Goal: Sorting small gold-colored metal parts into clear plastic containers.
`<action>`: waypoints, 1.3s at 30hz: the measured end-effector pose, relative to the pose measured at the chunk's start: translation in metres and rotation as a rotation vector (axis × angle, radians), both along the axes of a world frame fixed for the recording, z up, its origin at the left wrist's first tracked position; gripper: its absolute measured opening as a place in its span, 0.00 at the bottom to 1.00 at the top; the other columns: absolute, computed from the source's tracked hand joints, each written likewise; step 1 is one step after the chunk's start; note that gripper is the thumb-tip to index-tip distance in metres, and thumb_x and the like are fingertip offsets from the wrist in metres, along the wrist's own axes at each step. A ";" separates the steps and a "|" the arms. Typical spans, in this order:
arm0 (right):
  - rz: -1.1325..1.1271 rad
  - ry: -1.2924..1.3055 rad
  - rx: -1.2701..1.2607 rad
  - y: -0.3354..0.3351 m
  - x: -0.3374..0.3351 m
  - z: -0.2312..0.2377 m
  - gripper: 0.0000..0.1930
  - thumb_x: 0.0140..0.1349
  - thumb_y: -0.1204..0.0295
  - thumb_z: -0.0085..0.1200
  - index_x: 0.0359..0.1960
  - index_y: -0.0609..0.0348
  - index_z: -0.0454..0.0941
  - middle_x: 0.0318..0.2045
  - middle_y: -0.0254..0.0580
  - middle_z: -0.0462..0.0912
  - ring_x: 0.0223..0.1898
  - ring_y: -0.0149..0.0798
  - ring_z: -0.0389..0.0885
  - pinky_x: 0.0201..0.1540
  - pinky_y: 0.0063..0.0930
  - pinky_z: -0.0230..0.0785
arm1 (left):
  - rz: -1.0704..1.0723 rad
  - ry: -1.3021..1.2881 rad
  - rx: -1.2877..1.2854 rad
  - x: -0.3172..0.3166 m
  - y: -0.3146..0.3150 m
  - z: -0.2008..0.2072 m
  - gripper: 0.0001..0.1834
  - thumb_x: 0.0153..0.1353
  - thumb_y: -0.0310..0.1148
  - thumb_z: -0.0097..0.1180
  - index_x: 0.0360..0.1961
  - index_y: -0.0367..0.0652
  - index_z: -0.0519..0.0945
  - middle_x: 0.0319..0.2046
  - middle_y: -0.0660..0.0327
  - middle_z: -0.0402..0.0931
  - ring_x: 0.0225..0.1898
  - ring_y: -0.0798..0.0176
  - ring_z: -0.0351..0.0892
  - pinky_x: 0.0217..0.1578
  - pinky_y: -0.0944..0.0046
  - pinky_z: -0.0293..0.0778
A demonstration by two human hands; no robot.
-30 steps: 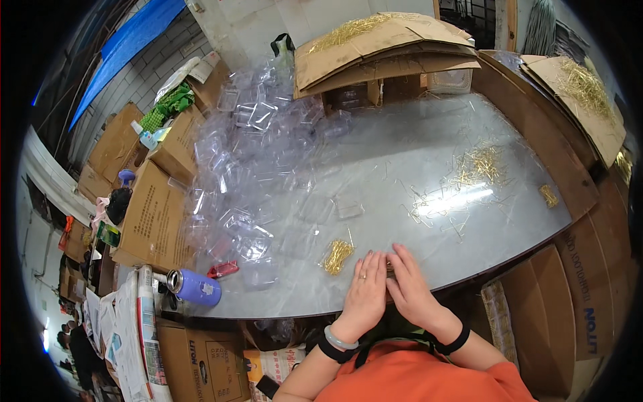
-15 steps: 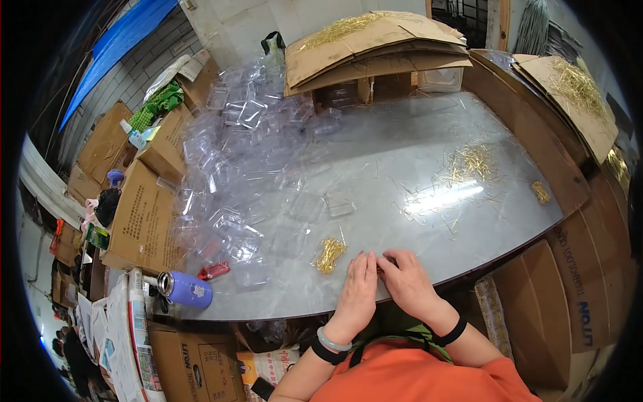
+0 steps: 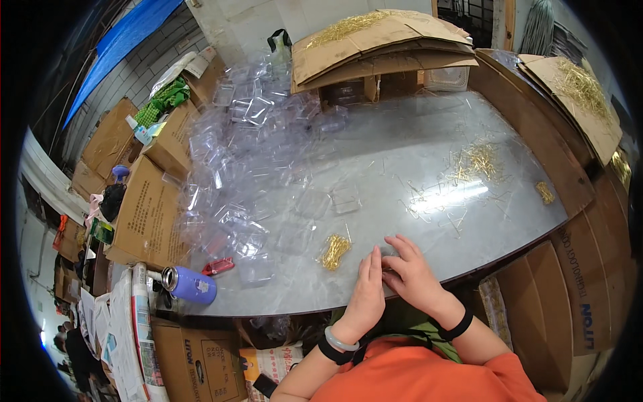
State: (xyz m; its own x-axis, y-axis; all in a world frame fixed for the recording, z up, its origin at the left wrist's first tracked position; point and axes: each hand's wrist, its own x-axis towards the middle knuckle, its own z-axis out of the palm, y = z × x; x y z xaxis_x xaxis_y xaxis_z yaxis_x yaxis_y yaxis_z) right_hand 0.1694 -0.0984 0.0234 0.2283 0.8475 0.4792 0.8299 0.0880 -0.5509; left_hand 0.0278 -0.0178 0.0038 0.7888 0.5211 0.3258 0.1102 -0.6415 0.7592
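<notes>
Cardboard carton at seven o'clock bears dark lettering; left hand and right hand are close, their grip hidden, I cannot tell.

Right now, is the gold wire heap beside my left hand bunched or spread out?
Bunched: the gold wire heap sits in one compact clump, one thin piece sticking out.

Left hand points to 1 o'clock, fingers straight and together. Right hand points to 11 o'clock, fingers bent, tips close to left's 3 o'clock edge. Palms hidden. Left forearm trails to 7 o'clock, right forearm to 4.
</notes>
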 end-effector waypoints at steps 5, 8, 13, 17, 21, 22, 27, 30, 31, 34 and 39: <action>0.106 0.066 -0.008 0.013 0.023 -0.007 0.12 0.59 0.77 0.61 0.46 0.63 0.82 0.49 0.51 0.82 0.54 0.56 0.77 0.57 0.46 0.71 | 0.013 0.029 0.038 0.001 -0.001 0.000 0.39 0.62 0.13 0.43 0.76 0.27 0.49 0.65 0.34 0.62 0.64 0.32 0.66 0.66 0.44 0.65; 0.012 0.019 -0.116 0.009 0.019 0.001 0.12 0.59 0.78 0.59 0.46 0.62 0.82 0.44 0.48 0.83 0.50 0.54 0.78 0.54 0.44 0.71 | 0.012 0.130 0.153 0.002 -0.002 -0.002 0.39 0.62 0.14 0.44 0.75 0.25 0.50 0.68 0.35 0.59 0.67 0.31 0.63 0.71 0.40 0.60; -0.063 -0.113 -0.019 0.001 0.004 -0.003 0.15 0.57 0.79 0.59 0.48 0.61 0.81 0.48 0.46 0.81 0.53 0.51 0.77 0.55 0.42 0.72 | 0.071 0.114 0.317 0.008 -0.008 -0.011 0.38 0.62 0.16 0.44 0.74 0.23 0.51 0.69 0.33 0.58 0.71 0.31 0.59 0.73 0.40 0.56; -0.096 -0.220 0.033 -0.013 -0.006 -0.019 0.19 0.55 0.79 0.57 0.51 0.60 0.81 0.51 0.43 0.79 0.56 0.48 0.76 0.57 0.41 0.72 | 0.059 0.134 0.323 0.008 -0.008 -0.009 0.35 0.64 0.17 0.46 0.73 0.24 0.55 0.70 0.34 0.56 0.73 0.34 0.58 0.73 0.39 0.55; -0.079 -0.205 -0.013 -0.015 -0.006 -0.018 0.20 0.56 0.79 0.56 0.52 0.59 0.81 0.51 0.43 0.79 0.56 0.48 0.77 0.58 0.41 0.72 | 0.068 -0.028 0.067 -0.015 0.005 0.004 0.27 0.70 0.22 0.48 0.70 0.28 0.63 0.62 0.36 0.67 0.65 0.39 0.68 0.66 0.44 0.65; -0.073 -0.202 -0.007 -0.014 -0.006 -0.018 0.20 0.56 0.79 0.56 0.52 0.59 0.81 0.51 0.43 0.79 0.56 0.48 0.77 0.58 0.41 0.72 | 0.151 -0.041 0.112 -0.032 0.008 0.003 0.24 0.73 0.24 0.48 0.68 0.29 0.65 0.58 0.39 0.71 0.60 0.44 0.74 0.62 0.47 0.72; -0.116 -0.177 0.028 -0.014 -0.009 -0.019 0.19 0.55 0.81 0.56 0.50 0.58 0.82 0.50 0.42 0.80 0.55 0.48 0.78 0.57 0.41 0.72 | 0.537 -0.188 -0.627 -0.076 0.032 0.010 0.15 0.77 0.30 0.50 0.56 0.29 0.72 0.40 0.50 0.76 0.32 0.63 0.83 0.30 0.65 0.82; -0.151 -0.186 0.055 -0.013 -0.012 -0.019 0.18 0.54 0.81 0.57 0.48 0.56 0.83 0.49 0.41 0.80 0.54 0.48 0.78 0.57 0.41 0.73 | 0.553 -0.132 -0.818 -0.076 0.058 0.025 0.17 0.75 0.33 0.53 0.52 0.25 0.73 0.32 0.51 0.77 0.25 0.62 0.82 0.20 0.66 0.79; -0.156 -0.181 0.049 -0.013 -0.012 -0.019 0.18 0.54 0.81 0.58 0.48 0.56 0.83 0.49 0.41 0.80 0.54 0.48 0.78 0.57 0.41 0.72 | 0.539 -0.074 -0.860 -0.074 0.068 0.028 0.17 0.75 0.33 0.53 0.52 0.25 0.73 0.31 0.51 0.77 0.24 0.62 0.82 0.19 0.66 0.79; -0.162 -0.178 0.045 -0.013 -0.012 -0.019 0.16 0.55 0.81 0.59 0.47 0.55 0.83 0.48 0.40 0.81 0.53 0.48 0.78 0.56 0.41 0.72 | 0.490 0.024 -0.860 -0.068 0.083 0.022 0.17 0.74 0.36 0.56 0.49 0.29 0.75 0.32 0.53 0.77 0.22 0.63 0.81 0.18 0.66 0.77; -0.178 -0.162 0.055 -0.013 -0.009 -0.015 0.14 0.57 0.80 0.62 0.46 0.56 0.84 0.46 0.40 0.81 0.49 0.48 0.77 0.54 0.41 0.71 | 0.424 -0.090 -0.871 -0.060 0.068 0.023 0.13 0.74 0.35 0.55 0.47 0.33 0.76 0.38 0.58 0.78 0.31 0.65 0.83 0.29 0.66 0.83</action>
